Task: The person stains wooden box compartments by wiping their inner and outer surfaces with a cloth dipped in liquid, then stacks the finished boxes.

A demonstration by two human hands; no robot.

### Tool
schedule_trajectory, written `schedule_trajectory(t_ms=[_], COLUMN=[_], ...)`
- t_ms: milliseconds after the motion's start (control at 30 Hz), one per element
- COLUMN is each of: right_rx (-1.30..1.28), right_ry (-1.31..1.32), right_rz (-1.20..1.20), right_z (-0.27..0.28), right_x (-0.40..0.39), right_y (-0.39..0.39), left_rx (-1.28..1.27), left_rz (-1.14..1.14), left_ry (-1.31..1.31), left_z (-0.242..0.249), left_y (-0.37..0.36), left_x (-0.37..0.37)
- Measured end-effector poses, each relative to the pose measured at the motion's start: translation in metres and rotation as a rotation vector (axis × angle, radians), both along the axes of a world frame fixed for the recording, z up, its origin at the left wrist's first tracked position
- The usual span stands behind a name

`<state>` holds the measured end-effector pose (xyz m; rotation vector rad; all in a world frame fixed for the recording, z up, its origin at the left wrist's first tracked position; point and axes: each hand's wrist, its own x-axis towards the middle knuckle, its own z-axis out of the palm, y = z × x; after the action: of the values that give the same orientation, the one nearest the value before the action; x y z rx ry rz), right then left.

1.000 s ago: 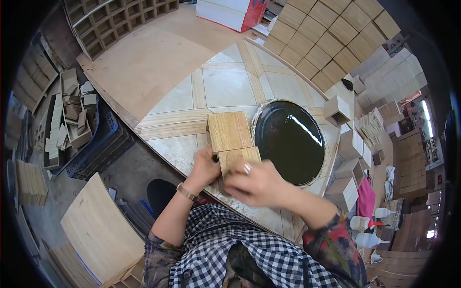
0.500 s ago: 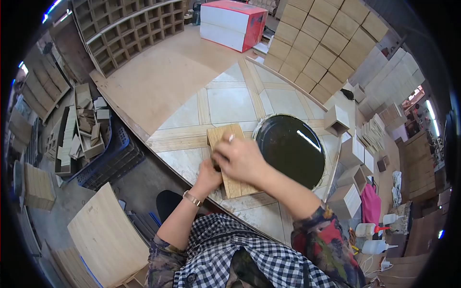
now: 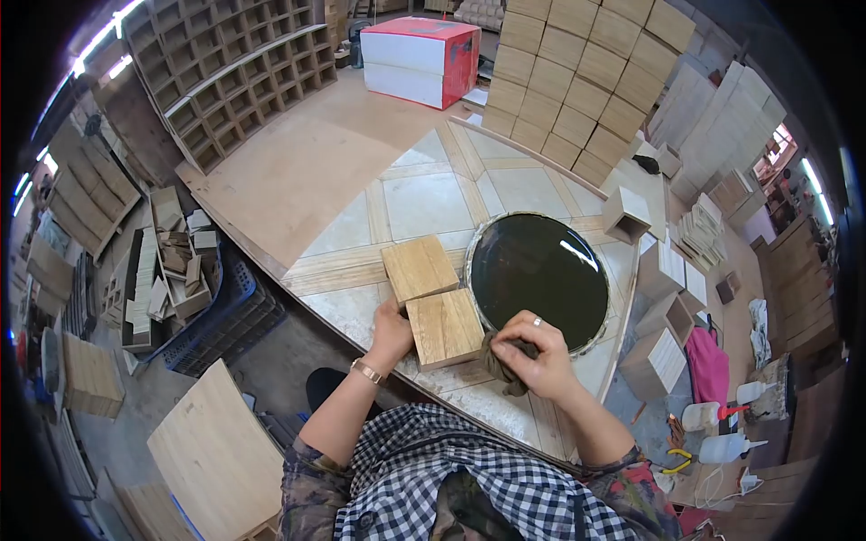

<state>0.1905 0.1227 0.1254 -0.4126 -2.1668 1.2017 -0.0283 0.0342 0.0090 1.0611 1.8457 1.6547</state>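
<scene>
Two wooden blocks lie on the tiled board in front of me, a farther one (image 3: 419, 268) and a nearer one (image 3: 446, 328), touching at their edges. My left hand (image 3: 391, 332) grips the left side of the blocks, its fingertips partly hidden. Pinched in my right hand (image 3: 534, 357) is a dark, crumpled cloth (image 3: 502, 362), which hangs by the right side of the nearer block. Just beyond that hand stands a wide round basin (image 3: 539, 279) of dark liquid. The patterned board (image 3: 424, 200) lies beneath them.
Stacked wooden boxes (image 3: 577, 77) rise at the back right, and a cubby rack (image 3: 230, 77) at the back left. A red and white box (image 3: 419, 61) stands behind. Right: loose boxes (image 3: 663, 270) and squeeze bottles (image 3: 724, 447). Left: a blue crate (image 3: 225, 307) of offcuts.
My right hand has moved off the block tops to the right and nearer to me, and the cloth now shows in it. Both block tops are uncovered. The view has shifted slightly.
</scene>
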Motion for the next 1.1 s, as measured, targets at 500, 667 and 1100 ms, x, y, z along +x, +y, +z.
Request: schedule_trajectory(t_ms=[500, 667, 1100], right_rx=[-0.214, -0.246, 0.454], right_ry=[0.286, 0.268, -0.040], right_rz=[-0.294, -0.244, -0.078], right_z=[0.016, 0.052, 0.072], right_x=[-0.025, -0.056, -0.081], right_y=[-0.018, 0.002, -0.015], left_rx=[0.069, -0.103, 0.027], left_rz=[0.031, -0.030, -0.161], left_ry=[-0.155, -0.517, -1.035], left_z=[0.030, 0.079, 0.058], left_y=[-0.007, -0.024, -0.021], left_x=[0.005, 0.015, 0.019])
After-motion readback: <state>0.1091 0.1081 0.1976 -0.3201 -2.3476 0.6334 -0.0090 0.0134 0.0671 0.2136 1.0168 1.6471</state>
